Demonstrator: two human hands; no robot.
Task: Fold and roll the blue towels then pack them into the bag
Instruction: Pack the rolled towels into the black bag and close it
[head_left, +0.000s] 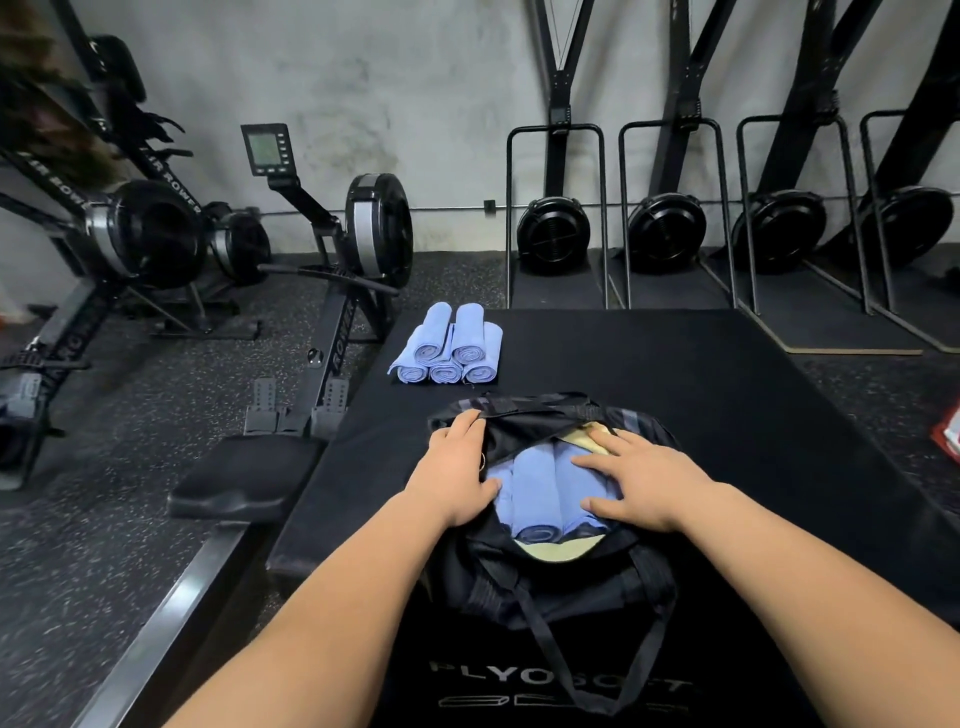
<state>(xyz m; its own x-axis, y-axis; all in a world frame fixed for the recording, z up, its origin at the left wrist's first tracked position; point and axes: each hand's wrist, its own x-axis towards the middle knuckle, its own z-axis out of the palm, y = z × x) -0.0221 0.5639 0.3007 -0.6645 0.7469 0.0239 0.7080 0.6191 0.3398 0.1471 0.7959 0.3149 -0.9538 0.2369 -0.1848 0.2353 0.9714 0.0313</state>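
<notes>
Waiting stack: five rolled light-blue cloth towels (449, 348), ahead and slightly left of the hands, long axes pointing away from the person.
Left hand (460, 467): nearer that stack; fingers curled over the rim of the soft black fabric bag (545, 587), holding it open.
Packed blue rolls (535, 488): inside the bag, lying the same way.
Right hand (641, 478): flat, fingers spread, pressing on them.

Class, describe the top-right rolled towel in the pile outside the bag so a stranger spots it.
On the black mat, beyond the bag, sits a pile of five blue rolls. Three lie below, two on top; it is the upper right one.
</notes>
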